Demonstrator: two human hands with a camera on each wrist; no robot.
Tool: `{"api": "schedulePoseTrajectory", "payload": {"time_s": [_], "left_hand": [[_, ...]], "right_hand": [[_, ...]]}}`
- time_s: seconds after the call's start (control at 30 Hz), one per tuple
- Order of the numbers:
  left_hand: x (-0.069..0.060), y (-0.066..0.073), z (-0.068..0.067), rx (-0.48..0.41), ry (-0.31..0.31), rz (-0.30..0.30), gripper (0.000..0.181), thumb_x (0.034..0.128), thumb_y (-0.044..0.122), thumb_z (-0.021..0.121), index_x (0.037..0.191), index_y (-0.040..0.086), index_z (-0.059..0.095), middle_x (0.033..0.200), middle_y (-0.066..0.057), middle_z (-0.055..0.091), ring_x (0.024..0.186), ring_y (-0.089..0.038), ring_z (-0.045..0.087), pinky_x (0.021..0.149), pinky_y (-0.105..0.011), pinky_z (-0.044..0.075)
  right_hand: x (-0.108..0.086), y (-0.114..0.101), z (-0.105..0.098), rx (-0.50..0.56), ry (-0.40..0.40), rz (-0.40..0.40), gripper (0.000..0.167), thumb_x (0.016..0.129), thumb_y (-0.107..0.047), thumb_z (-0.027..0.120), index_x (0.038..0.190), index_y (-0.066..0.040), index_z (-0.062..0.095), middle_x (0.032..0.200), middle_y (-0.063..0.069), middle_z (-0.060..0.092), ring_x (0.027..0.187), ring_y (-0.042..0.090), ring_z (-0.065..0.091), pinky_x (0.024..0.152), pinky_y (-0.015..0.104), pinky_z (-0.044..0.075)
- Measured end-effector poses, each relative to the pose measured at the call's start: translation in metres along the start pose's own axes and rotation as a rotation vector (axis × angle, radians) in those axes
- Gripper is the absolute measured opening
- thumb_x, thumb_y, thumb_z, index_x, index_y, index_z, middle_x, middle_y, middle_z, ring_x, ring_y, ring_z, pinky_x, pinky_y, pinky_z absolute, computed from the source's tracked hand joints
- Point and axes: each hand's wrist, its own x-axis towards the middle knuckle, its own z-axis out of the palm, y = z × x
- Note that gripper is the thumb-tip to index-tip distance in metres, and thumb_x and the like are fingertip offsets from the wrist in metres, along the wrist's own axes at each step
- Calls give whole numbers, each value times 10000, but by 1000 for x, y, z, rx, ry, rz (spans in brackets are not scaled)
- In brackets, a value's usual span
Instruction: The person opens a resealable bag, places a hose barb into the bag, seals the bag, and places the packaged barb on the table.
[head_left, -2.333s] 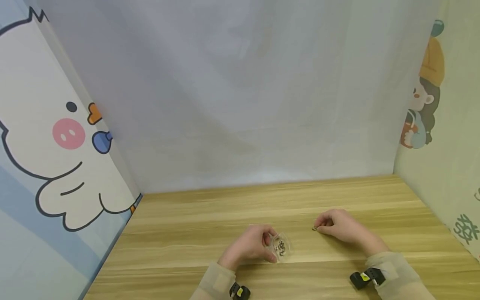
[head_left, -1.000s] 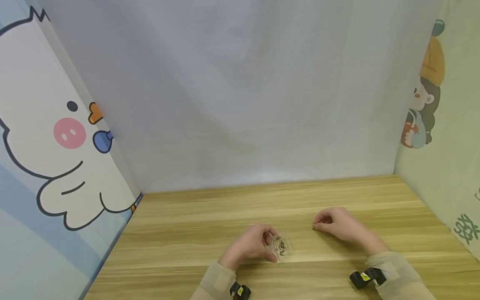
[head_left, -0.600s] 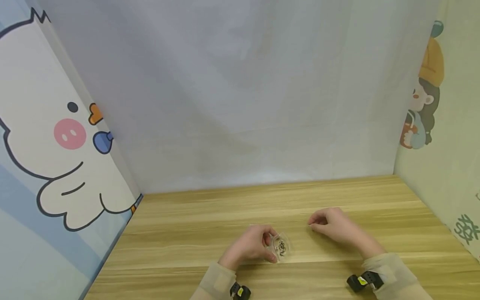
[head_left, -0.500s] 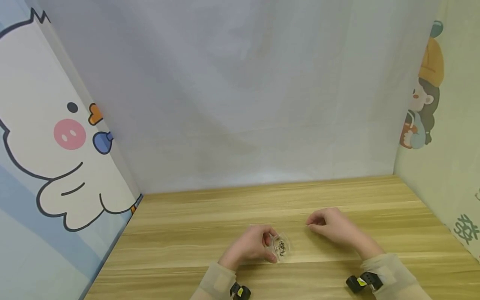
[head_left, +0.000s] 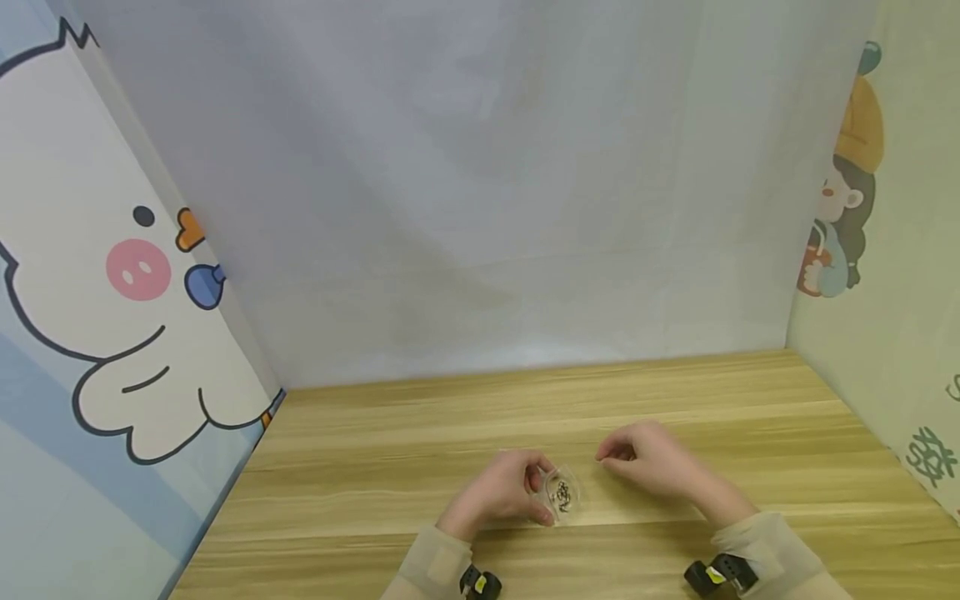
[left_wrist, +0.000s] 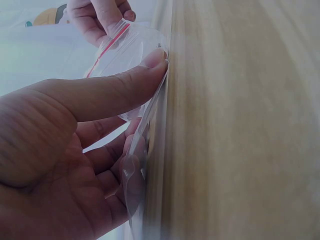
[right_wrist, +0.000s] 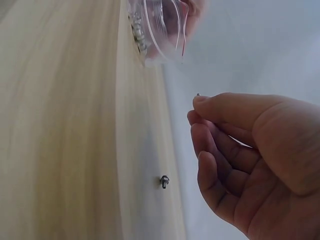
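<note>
My left hand holds a clear zip bag with a red line along its mouth, low over the wood. Several small metal screws show through the bag. To the right of it my right hand pinches a tiny metal piece between thumb and forefinger. Only its tip sticks out, so its kind is hidden; the other fingers are loosely curled. In the right wrist view a small screw, seemingly with a nut or washer on it, is on the table below that hand, apart from the fingers.
The wooden table reaches back to a grey-white curtain. Printed panels stand at both sides, a white cartoon duck on the left and a cartoon figure on the right. Each wrist wears a small black camera.
My right hand has lifted slightly and then shifted left toward the bag, the tiny piece now almost hidden in its fingertips. The left hand and bag have stayed put.
</note>
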Motion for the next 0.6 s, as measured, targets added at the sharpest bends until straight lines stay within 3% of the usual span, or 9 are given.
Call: {"api": "schedulePoseTrajectory", "payload": {"time_s": [0.6], "left_hand": [[-2,1,-1,-10,-7,5,535,651,3,1012,1109,86,747,854,-18,620,715,-80,517,662,-246,452]], "right_hand": [[2,-12,11,61,-33,-49,55,940,-79,783,991,-78,804,889,-88,748,794,34,668,741,274,578]]}}
